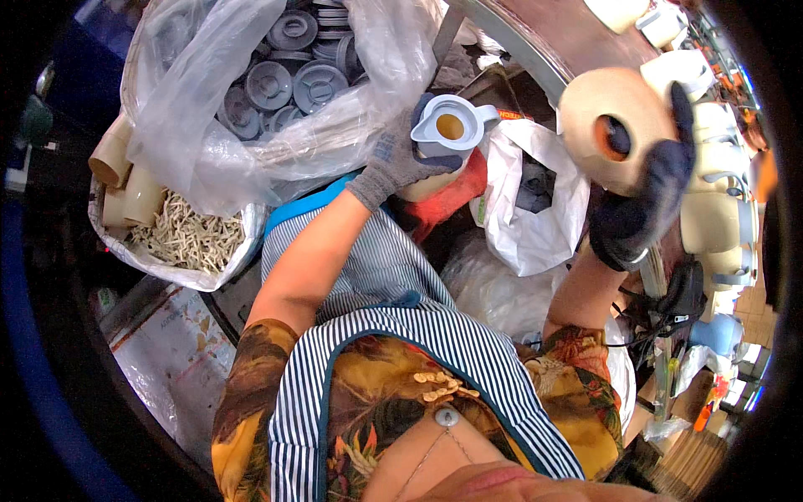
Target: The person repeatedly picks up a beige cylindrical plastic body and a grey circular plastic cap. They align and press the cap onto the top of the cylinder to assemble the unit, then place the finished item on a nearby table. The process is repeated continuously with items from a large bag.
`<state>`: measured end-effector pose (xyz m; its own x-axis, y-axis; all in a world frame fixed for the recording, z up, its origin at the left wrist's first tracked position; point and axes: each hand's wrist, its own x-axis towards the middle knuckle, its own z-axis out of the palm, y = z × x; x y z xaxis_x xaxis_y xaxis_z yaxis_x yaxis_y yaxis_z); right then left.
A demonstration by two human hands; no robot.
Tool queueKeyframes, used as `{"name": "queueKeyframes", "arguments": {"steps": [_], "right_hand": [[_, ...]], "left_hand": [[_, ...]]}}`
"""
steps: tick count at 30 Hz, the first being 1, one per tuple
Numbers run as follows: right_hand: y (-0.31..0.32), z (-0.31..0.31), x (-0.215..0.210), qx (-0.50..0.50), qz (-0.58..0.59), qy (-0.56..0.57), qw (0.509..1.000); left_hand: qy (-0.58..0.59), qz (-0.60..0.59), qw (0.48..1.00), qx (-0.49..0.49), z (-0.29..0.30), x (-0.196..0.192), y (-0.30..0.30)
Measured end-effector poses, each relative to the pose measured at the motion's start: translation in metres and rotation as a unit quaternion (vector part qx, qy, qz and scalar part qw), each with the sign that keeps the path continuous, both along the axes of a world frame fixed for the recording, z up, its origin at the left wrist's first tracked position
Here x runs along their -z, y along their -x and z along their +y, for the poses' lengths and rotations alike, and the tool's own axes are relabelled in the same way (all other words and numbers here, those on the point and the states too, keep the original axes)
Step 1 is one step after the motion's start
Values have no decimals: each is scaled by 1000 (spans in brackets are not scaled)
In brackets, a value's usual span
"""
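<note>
Left hand fingers wrap the small grey-lidded spouted cup, right hand clamps the round beige shell — light, rigid, smooth plastic, best gripped around the body.

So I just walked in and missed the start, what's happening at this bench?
A person in a striped apron is handling plastic parts with gloved hands. The left hand grips a grey spouted lid piece, set on a cream body. The right hand holds up a round cream shell with an orange-rimmed hole. A clear bag of grey lids sits ahead, and assembled cream units line the right.
</note>
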<state>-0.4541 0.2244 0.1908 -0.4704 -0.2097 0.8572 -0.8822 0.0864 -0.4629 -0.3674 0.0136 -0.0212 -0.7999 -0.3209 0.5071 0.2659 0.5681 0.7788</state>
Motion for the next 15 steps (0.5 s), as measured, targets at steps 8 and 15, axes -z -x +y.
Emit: {"name": "queueKeyframes", "arguments": {"steps": [8, 15], "right_hand": [[7, -59, 71, -135, -110, -168, 970], [55, -95, 80, -43, 13, -126, 991]], "left_hand": [[12, -11, 1000, 18, -2, -17, -6], [25, -24, 999, -17, -3, -13, -6]]}}
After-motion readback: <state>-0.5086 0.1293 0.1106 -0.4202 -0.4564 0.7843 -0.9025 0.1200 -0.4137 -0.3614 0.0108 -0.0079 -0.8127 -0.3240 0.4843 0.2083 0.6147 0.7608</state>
